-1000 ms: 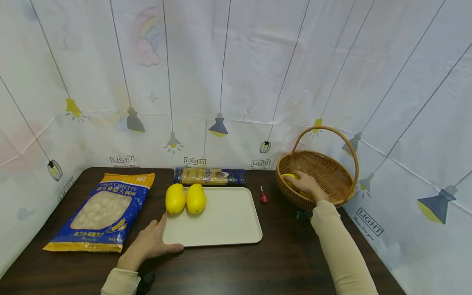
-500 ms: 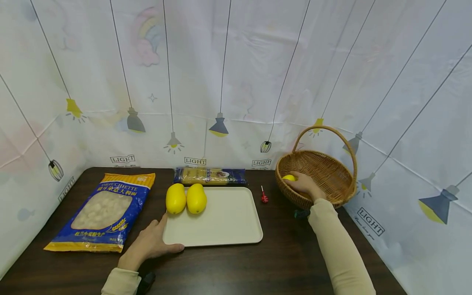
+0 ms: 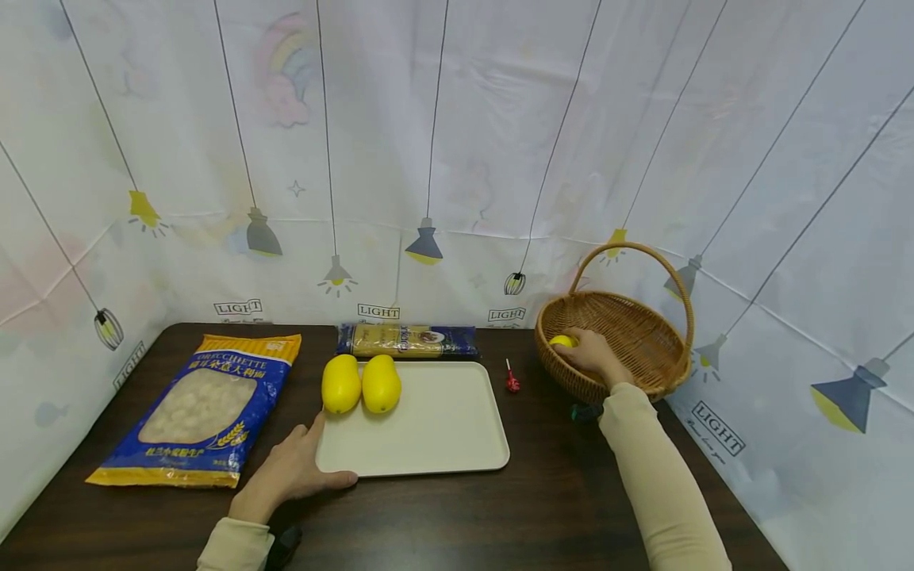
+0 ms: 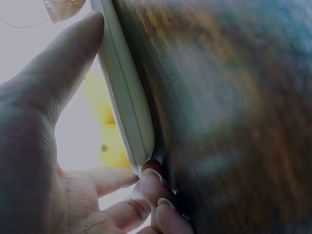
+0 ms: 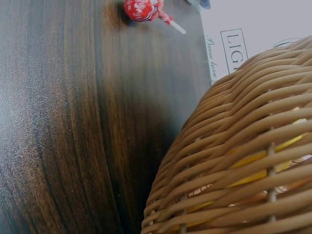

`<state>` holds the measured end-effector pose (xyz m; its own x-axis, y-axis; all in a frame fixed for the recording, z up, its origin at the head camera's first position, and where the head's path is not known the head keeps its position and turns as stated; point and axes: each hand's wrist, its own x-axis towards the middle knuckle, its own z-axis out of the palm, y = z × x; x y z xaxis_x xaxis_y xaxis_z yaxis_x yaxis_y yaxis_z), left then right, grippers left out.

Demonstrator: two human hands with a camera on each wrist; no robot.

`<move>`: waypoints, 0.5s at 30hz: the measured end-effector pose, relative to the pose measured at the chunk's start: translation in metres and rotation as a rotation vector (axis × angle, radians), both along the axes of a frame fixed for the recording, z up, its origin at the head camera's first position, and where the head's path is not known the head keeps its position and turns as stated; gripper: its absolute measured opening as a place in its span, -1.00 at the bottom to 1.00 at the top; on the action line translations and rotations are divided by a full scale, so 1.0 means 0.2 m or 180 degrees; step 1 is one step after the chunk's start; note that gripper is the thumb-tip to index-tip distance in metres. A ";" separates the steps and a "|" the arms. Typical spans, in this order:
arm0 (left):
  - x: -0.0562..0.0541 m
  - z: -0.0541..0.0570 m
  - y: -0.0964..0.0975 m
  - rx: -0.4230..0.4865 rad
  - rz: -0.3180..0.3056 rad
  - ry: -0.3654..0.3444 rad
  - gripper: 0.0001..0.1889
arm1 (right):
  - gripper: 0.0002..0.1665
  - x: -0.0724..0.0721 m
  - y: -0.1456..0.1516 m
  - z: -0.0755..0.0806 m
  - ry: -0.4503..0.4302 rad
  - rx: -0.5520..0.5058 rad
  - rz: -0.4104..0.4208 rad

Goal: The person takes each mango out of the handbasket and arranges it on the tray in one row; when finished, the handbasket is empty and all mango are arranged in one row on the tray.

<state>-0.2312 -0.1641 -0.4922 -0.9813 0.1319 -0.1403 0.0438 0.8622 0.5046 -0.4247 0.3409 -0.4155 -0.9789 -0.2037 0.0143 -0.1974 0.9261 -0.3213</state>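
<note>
My left hand (image 3: 289,468) grips the near left corner of a cream tray (image 3: 450,420), thumb along the front edge and fingers at the left side. In the left wrist view the thumb touches the tray's rim (image 4: 124,83) and the other fingers bend at its corner. Two yellow lemons (image 3: 340,384) lie side by side on the tray's far left part. Inside the wicker basket (image 3: 631,325) my right hand (image 3: 591,354) holds another yellow lemon (image 3: 563,341), mostly covered by the hand. The right wrist view shows the basket's woven wall (image 5: 243,146), with yellow showing through gaps.
A blue and yellow bag of orecchiette (image 3: 200,408) lies at the left. Behind the tray is a long pasta packet (image 3: 407,341). A red lollipop (image 3: 512,382) lies between tray and basket. The basket's tall handle (image 3: 689,305) arches over it; a printed curtain stands behind the table.
Inside the basket, my right hand has shifted slightly over the lemon, and less yellow shows now than a second ago. The left hand and the tray have stayed in place.
</note>
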 end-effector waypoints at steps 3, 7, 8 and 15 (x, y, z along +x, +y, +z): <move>0.00 0.00 0.00 -0.0009 0.0002 -0.0005 0.37 | -0.27 0.01 0.00 0.01 0.0036 -0.0001 0.0011; 0.00 0.00 0.00 -0.0012 0.0008 -0.0026 0.37 | -0.25 0.01 0.01 0.02 0.0005 -0.0039 -0.0016; 0.00 0.00 0.00 -0.0010 0.0008 -0.0028 0.37 | -0.25 0.01 0.01 0.02 0.0010 -0.0033 -0.0012; 0.00 0.01 0.00 -0.0003 0.0006 -0.0034 0.37 | -0.21 0.04 0.02 0.04 -0.0006 -0.0132 -0.0088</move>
